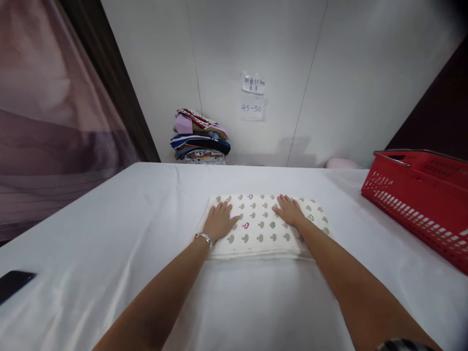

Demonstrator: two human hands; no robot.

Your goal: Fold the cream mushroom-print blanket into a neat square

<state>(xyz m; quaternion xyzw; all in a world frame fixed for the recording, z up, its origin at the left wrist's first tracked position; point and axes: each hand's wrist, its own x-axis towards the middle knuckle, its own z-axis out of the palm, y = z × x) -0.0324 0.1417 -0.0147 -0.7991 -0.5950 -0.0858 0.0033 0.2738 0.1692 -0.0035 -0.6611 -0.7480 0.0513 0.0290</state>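
Observation:
A folded cream cloth (261, 229) printed with small mushroom shapes lies flat in the middle of the white-covered table (109, 219). My left hand (219, 220) rests palm down on its left part, fingers spread; a bracelet sits on that wrist. On the cloth's right part my right hand (288, 209) lies flat too, fingers apart. Neither hand grips anything.
A red plastic basket (420, 200) stands at the right edge of the table. A stack of folded colourful clothes (200, 139) sits at the back against the wall. A dark phone (14, 283) lies at the near left. A pink item (341, 163) lies at the back right.

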